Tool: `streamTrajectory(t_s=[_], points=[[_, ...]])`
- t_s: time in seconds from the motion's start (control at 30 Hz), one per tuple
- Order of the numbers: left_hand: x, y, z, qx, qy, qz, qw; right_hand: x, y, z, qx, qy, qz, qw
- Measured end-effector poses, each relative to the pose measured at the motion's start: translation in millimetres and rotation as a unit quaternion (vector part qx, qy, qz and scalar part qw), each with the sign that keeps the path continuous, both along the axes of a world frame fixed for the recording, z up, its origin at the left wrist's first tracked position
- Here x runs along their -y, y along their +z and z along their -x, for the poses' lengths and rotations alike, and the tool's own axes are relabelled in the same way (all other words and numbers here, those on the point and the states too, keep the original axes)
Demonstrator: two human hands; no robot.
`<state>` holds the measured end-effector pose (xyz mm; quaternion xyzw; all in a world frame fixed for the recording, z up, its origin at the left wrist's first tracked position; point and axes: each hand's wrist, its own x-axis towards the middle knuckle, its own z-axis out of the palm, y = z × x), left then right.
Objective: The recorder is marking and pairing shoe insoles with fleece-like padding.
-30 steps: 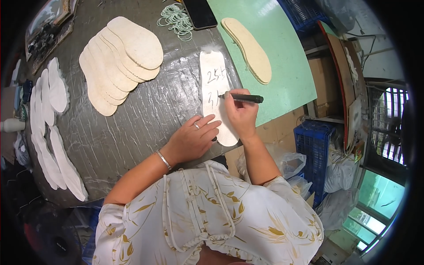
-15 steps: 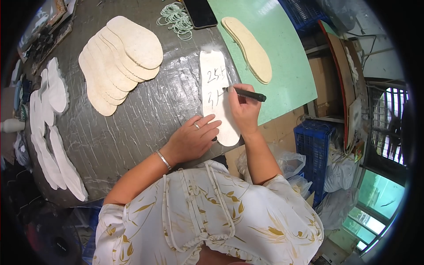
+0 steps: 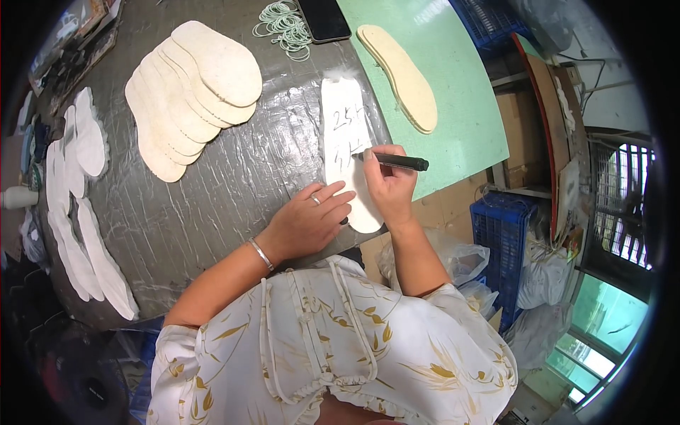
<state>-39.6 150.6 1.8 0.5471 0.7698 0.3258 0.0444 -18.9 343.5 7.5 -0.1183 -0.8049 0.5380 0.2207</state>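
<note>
One white insole [image 3: 341, 161] lies near right: left hand [image 3: 313, 221], fingers slightly apart, rests on it; right hand [image 3: 391, 185], fingers clamped on a black marker [image 3: 407, 162], hides part of its right edge. Beige insoles [image 3: 188, 99] overlap left; phone [image 3: 324, 20], far.

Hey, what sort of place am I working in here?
Probably a small workshop, perhaps for footwear: fanned cream insoles and white insole-shaped pieces lie on the dark table, with a blue plastic crate off to the right.
</note>
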Motion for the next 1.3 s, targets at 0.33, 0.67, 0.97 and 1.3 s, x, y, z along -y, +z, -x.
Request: streamTrajectory(t_s=[0.33, 0.67, 0.97, 1.3], points=[[-1.0, -1.0, -0.5, 0.002, 0.003, 0.001, 1.0, -8.9, -2.7, 1.2, -0.009, -0.025, -0.021, 0.999], [-1.0, 4.8, 0.3, 0.001, 0.003, -0.007, 1.0, -5.7, 15.5, -26.3, -0.011, -0.032, -0.007, 0.999], [6.1, 16.1, 2.2, 0.541, 0.283, -0.241, 0.755, -13.2, 53.5, -25.0, 0.06, 0.077, 0.299, 0.949], [11.5, 30.8, 12.0, 0.72, 0.211, -0.415, 0.514, 34.7, 54.5, -29.3, 0.038, 0.149, 0.194, 0.969]])
